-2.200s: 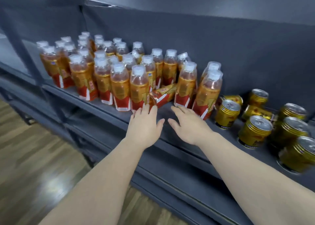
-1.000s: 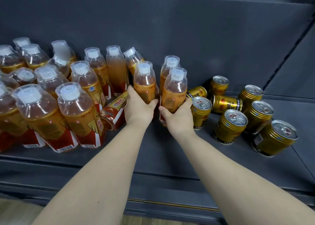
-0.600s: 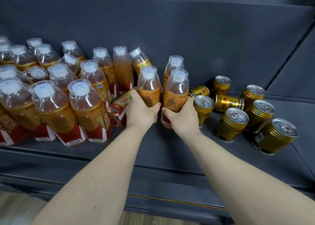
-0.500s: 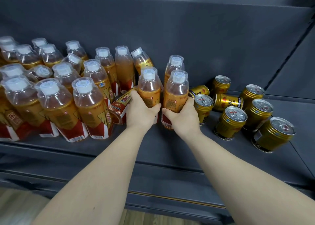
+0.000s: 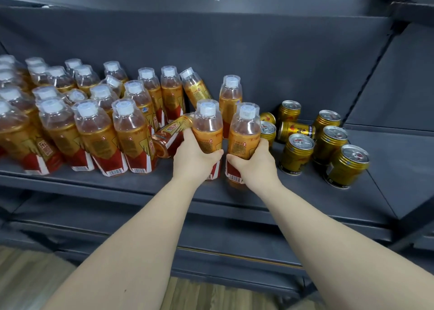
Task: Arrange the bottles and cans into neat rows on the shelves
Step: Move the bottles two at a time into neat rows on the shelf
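Note:
Many orange drink bottles with white caps and red-gold labels crowd the left of the dark shelf (image 5: 305,187). My left hand (image 5: 193,157) grips one upright bottle (image 5: 207,126). My right hand (image 5: 254,161) grips a second upright bottle (image 5: 245,128) right beside it. Just left of my left hand a bottle lies on its side (image 5: 170,133). At the back another bottle leans tilted (image 5: 195,86), and a third stands alone (image 5: 230,95). Several gold cans (image 5: 297,153) cluster to the right, most upright, one lying flat (image 5: 297,129).
The grey back panel (image 5: 258,51) closes off the shelf behind. A side panel (image 5: 399,86) bounds it on the right. Lower shelves (image 5: 117,215) run beneath, and wood flooring (image 5: 28,276) shows at the bottom left.
Both hands reached in from the shelf's front edge and took hold of the two bottles. Since then they have drawn those bottles slightly toward the front edge.

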`<state>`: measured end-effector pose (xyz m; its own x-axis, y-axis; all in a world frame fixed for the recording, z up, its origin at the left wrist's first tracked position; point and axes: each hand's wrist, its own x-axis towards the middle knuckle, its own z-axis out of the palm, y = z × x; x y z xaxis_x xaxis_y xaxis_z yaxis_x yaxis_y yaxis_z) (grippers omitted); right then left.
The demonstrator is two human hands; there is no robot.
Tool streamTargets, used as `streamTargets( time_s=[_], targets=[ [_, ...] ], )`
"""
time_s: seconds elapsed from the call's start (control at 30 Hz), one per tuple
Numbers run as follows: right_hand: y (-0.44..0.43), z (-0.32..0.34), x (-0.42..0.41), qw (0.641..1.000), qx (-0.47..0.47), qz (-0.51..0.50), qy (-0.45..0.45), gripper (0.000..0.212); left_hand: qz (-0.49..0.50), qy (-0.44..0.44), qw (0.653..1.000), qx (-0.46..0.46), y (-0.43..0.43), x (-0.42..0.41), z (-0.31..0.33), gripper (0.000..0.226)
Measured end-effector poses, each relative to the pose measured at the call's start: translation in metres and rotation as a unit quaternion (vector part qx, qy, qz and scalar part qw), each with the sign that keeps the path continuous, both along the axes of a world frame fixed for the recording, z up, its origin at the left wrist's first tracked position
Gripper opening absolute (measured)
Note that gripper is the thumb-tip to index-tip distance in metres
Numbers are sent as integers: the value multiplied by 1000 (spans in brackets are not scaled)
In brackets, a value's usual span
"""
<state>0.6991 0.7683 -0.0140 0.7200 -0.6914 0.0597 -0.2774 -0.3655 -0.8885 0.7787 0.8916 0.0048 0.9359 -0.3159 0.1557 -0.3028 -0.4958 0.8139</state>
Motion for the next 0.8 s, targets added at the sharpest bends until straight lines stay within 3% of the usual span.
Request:
streamTargets(
  time_s=[0.4, 0.8],
  targets=[
    [10, 11, -72, 992, 13, -122, -33, 67, -147, -10, 989, 22, -5, -42, 6, 80],
    [4, 13, -207, 950, -10, -310, -29, 59, -351, -36, 935, 41, -69, -139, 7, 79]
  ],
)
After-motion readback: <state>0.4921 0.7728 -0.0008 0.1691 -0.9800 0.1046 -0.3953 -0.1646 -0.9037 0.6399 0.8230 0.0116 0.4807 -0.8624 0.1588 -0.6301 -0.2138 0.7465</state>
